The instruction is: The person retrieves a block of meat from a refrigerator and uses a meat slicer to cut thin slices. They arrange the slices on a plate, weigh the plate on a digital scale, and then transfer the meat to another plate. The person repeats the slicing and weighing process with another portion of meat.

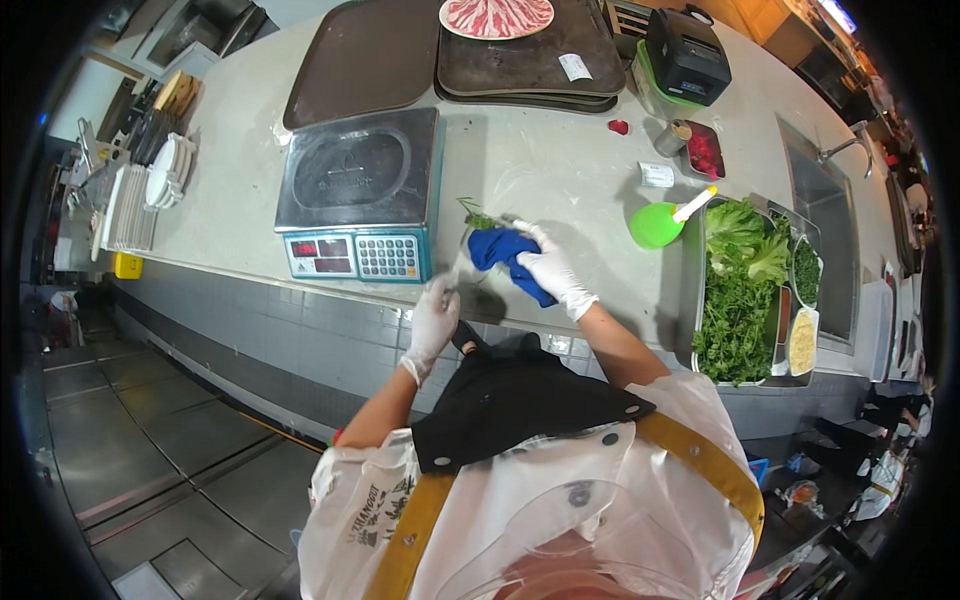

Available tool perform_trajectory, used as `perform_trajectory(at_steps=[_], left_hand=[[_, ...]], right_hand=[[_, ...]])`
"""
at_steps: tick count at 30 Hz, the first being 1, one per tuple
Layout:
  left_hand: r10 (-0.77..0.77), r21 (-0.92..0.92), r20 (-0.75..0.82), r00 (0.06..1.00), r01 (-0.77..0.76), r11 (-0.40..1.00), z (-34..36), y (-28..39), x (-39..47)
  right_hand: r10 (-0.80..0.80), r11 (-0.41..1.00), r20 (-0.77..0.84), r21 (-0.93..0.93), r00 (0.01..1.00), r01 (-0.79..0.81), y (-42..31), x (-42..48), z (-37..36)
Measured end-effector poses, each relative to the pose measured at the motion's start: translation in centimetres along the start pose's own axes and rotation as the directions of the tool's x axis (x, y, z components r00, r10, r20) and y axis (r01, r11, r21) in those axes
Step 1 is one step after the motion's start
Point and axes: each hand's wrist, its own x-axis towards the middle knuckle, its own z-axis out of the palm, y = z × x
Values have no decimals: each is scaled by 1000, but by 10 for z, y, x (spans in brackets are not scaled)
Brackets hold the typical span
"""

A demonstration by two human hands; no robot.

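Note:
My right hand (pixel 551 262), in a thin white glove, grips a crumpled blue cloth (pixel 495 247) above the pale counter. A sprig of green herb (pixel 480 220) shows just beyond the cloth. My left hand (pixel 436 311), also gloved, is at the counter's front edge, left of the cloth; its fingers are curled and blurred, and whether they pinch anything is unclear. Behind it to the left stands a digital scale (pixel 352 172) with a bare steel plate and lit red digits. A plate of sliced raw meat (pixel 496 16) rests on brown trays (pixel 525 71) at the back.
To the right are a green squeeze bottle (pixel 655 225), a steel pan of leafy greens (pixel 739 330), a can (pixel 673 139), a dish of red petals (pixel 703 150), a black printer (pixel 688 56) and a sink (pixel 825 202). Stacked white plates (pixel 129 206) stand at left.

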Motion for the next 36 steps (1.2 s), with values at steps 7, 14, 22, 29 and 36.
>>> perform_trajectory(at_steps=[7, 14, 22, 29, 36], left_hand=[[194, 367, 355, 915, -327, 871, 18, 12, 36], [361, 697, 225, 905, -408, 590, 43, -3, 22], [-241, 125, 100, 965, 228, 965, 14, -2, -13], [-314, -301, 159, 936, 349, 887, 31, 31, -14], [117, -609, 737, 666, 579, 542, 36, 137, -10]], right_hand=[[-117, 928, -198, -370, 973, 36, -40, -51, -93], [-415, 459, 103, -834, 904, 306, -26, -9, -44], [-473, 381, 208, -828, 856, 411, -28, 79, 53], [143, 897, 517, 292, 844, -331, 16, -20, 27], [-34, 986, 47, 162, 998, 26, -25, -133, -74]])
